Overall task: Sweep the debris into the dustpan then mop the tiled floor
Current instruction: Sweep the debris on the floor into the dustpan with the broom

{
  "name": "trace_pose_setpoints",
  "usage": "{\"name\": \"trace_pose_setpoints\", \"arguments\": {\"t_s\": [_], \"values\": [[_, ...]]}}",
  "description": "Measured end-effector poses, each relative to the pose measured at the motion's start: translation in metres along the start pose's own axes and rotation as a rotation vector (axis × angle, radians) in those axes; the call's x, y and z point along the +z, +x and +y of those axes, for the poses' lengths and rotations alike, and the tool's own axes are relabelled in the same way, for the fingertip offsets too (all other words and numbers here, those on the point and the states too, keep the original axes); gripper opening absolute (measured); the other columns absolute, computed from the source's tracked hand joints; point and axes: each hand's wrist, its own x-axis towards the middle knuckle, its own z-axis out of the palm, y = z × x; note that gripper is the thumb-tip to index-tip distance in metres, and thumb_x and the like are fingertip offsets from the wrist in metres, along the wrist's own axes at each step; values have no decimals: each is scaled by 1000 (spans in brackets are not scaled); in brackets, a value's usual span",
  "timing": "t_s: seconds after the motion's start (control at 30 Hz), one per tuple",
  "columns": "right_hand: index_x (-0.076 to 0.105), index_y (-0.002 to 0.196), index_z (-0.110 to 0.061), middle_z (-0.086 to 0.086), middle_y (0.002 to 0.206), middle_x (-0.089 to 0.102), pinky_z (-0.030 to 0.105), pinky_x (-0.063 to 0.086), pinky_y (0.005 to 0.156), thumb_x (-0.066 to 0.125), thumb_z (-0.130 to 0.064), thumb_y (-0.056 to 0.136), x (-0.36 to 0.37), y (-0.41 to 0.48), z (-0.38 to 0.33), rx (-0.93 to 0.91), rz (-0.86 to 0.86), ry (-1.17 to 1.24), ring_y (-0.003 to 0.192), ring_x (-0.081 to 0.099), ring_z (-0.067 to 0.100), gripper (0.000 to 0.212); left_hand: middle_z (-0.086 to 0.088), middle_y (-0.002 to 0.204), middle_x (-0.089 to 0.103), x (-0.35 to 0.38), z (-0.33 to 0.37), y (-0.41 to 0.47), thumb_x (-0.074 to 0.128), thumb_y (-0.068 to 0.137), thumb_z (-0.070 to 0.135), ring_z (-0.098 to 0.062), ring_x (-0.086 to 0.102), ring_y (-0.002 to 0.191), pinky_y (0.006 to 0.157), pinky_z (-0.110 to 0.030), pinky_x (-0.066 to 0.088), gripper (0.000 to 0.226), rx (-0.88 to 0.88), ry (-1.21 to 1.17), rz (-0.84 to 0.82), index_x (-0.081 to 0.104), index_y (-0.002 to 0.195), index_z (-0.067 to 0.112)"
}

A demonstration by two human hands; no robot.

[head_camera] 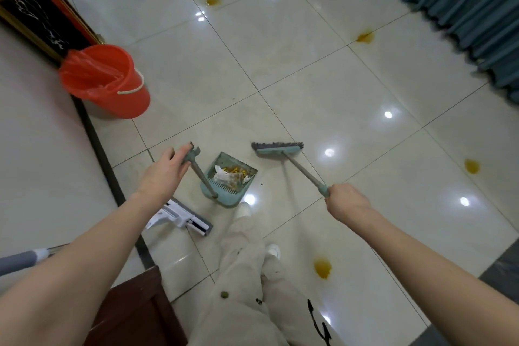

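Note:
A teal dustpan (236, 196) stands on the tiled floor (323, 98) in front of my feet, holding white paper and yellow-brown debris (233, 174). My left hand (165, 171) grips the top of the dustpan's upright handle (196, 168). My right hand (346, 201) holds the end of the broom handle (303, 171). The broom head (276, 147) sits just right of and beyond the dustpan, not touching it. A white flat mop (182, 218) lies on the floor under my left forearm. Several yellow stains, one of them (322, 267) near my right foot, mark the tiles.
An orange bucket (109, 78) lined with an orange bag stands at the left by a black and gold cabinet (33, 8). Teal curtains (463, 3) hang at the upper right. A dark wooden piece (132, 309) sits at the lower left. A small speck (261, 184) lies beside the dustpan.

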Motion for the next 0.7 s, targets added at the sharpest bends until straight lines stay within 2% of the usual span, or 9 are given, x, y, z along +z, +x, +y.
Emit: {"name": "trace_pose_setpoints", "arguments": {"t_s": [0.13,0.27,0.37,0.5,0.7], "values": [[61,109,-14,1,82,52,26,39,57,44,-16,94,16,-13,15,-22,-58,-63,72,55,23,23,-16,101,48,8,4,-15,46,100,25,-40,55,78,72,-53,50,42,-3,-2,6,41,141,16],[60,113,-16,2,87,54,28,41,59,43,-21,96,28,-30,29,-130,-81,-155,75,55,23,24,-16,98,49,14,10,-25,48,100,24,-39,54,75,69,-53,49,42,29,38,9,43,141,15],[61,108,-19,2,88,58,28,43,61,44,-28,97,23,-37,43,-160,-92,-124,79,58,24,22,-16,99,49,16,17,-27,46,100,24,-39,54,78,71,-53,49,42,3,34,9,42,141,16],[62,95,-24,0,78,59,28,40,53,43,-32,97,11,-46,69,-163,-44,-55,77,60,23,20,-14,100,46,17,19,-35,42,101,28,-38,55,77,72,-53,51,41,-17,-1,-9,38,141,18],[61,97,-26,0,77,59,28,40,53,42,-35,98,15,-37,61,-141,33,12,75,59,24,22,-13,98,46,15,18,-39,44,101,27,-38,54,75,69,-52,51,40,-42,15,3,41,140,18]]}}
